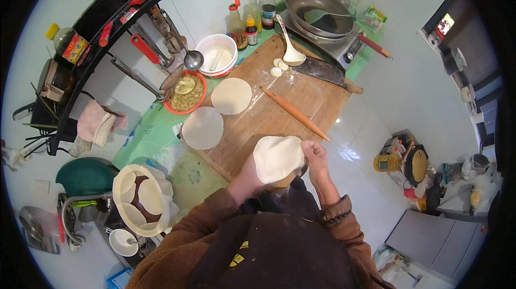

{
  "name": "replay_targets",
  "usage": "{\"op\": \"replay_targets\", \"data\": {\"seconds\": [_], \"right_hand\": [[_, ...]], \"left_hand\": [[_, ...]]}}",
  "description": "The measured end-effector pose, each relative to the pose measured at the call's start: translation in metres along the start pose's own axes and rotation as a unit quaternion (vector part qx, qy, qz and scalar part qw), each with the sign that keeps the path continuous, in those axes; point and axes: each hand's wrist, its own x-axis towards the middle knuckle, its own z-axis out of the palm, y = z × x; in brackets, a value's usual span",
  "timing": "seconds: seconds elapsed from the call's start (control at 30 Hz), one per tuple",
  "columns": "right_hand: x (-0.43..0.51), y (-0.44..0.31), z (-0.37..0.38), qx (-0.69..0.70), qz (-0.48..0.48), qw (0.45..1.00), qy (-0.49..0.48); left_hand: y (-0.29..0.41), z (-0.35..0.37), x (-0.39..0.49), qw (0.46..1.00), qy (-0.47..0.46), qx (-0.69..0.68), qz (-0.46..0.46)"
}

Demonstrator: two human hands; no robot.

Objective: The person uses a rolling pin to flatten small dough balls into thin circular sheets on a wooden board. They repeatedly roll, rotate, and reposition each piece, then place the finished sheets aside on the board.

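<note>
A thin round dough sheet [279, 159] is held up in front of my body, over the near edge of the wooden board [242, 139]. My left hand [246, 174] supports it from below on the left, its fingers hidden beneath the dough. At the right edge, my right hand [315, 156] pinches the dough between thumb and fingers. A tapered wooden rolling pin [296, 114] lies diagonally beyond the hands. Two more dough rounds, one farther off [231, 96] and one nearer [202, 128], lie at the board's left side. Several small dough pieces [276, 71] sit near the far end.
A cleaver [318, 73] and a white ladle [293, 56] rest at the board's far right. Behind stands a wok [318, 10] on a cooktop. An orange bowl of shredded food [186, 96], a white tub [217, 51] and a basin draped with dough sheets [118, 196] are at left.
</note>
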Motion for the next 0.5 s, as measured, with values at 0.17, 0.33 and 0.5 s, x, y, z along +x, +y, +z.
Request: {"op": "replay_targets", "data": {"seconds": [0.17, 0.33, 0.5], "right_hand": [[0.057, 0.004, -0.011, -0.411, -0.303, 0.853, 0.111], [0.084, 0.005, -0.015, -0.579, -0.265, 0.769, 0.057], [0.056, 0.013, -0.014, -0.475, -0.192, 0.856, 0.075]], "left_hand": [[-0.035, -0.004, -0.018, 0.898, 0.105, -0.421, -0.068], [-0.073, -0.036, -0.011, 0.815, 0.155, -0.554, -0.070], [-0.100, -0.072, 0.036, 0.980, 0.173, 0.096, 0.019]]}}
